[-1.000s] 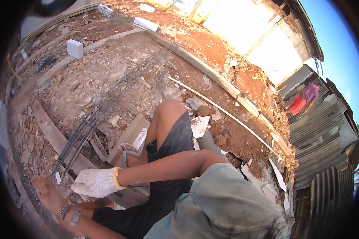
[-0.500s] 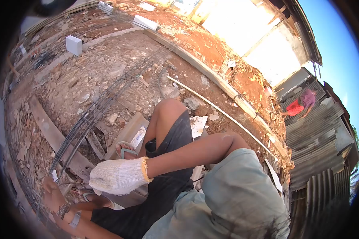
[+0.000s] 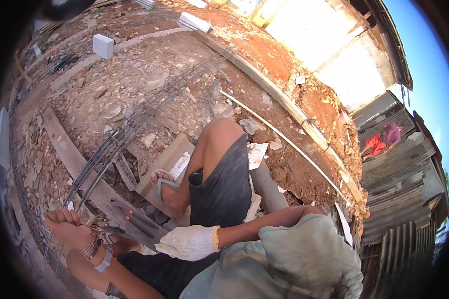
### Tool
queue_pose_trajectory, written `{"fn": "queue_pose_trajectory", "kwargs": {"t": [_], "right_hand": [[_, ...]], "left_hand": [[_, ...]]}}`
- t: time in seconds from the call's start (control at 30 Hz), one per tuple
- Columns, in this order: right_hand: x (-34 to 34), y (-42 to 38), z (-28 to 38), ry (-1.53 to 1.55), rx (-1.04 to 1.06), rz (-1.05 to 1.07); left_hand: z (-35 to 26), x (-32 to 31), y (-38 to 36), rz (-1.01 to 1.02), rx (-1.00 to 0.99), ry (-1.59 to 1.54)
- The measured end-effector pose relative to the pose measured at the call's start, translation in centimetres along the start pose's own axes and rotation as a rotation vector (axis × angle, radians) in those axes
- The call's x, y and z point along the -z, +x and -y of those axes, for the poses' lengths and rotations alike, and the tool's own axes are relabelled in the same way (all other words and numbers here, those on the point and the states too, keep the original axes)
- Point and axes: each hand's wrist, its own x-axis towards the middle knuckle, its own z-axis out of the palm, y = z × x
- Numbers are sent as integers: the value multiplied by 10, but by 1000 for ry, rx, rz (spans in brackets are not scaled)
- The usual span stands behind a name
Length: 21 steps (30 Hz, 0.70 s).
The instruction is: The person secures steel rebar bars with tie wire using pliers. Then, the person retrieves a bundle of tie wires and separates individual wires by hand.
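My left hand (image 3: pixel 70 229), bare, with a bracelet and a watch at the wrist, is closed in a fist at the lower end of the long thin steel rods (image 3: pixel 92 172). A thin wire shows beside its fingers; what the fist grips is hidden. My right hand (image 3: pixel 189 242) wears a white knitted glove with a yellow cuff. Its fingers are folded together above my lap, and anything inside them is out of sight. Near the glove, a dark tool with two red-tipped handles (image 3: pixel 134 219) lies over a wooden board (image 3: pixel 112 202).
My sandalled foot (image 3: pixel 164 184) is beside a plank. A white pipe (image 3: pixel 284 142) and a long timber beam (image 3: pixel 264 89) cross the rubble. White blocks (image 3: pixel 103 47) stand farther off. At right, another person (image 3: pixel 384 139) is by corrugated metal sheets (image 3: pixel 394 174).
My gloved right hand has drawn back toward my body, uncovering the red-tipped tool. My left hand has risen slightly and its fingers now show curled. The view has shifted a little.
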Motion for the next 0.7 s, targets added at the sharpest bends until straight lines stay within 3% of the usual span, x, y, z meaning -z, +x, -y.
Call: {"fn": "queue_pose_trajectory", "kwargs": {"t": [0.1,0.17,0.23,0.3,0.33,0.47,0.57,0.67,0.7], "right_hand": [[-6,2,4,24,-95,33],[-6,4,11,92,-231,47],[1,9,7,317,-268,98],[13,10,16,468,-410,183],[11,8,11,436,-406,159],[-5,-24,-18,40,-213,33],[5,-29,3,-3,-350,110],[3,-23,21,-203,-555,360],[-2,-26,16,-241,-485,378]], "left_hand": [[15,-3,-4,95,-49,28],[21,2,5,214,72,-15],[26,4,13,114,87,-14],[27,11,18,208,146,-59],[26,15,21,303,210,-140],[19,17,25,289,344,-249],[24,24,23,338,395,-186],[20,14,12,354,430,-98],[21,13,9,376,430,-85]]}}
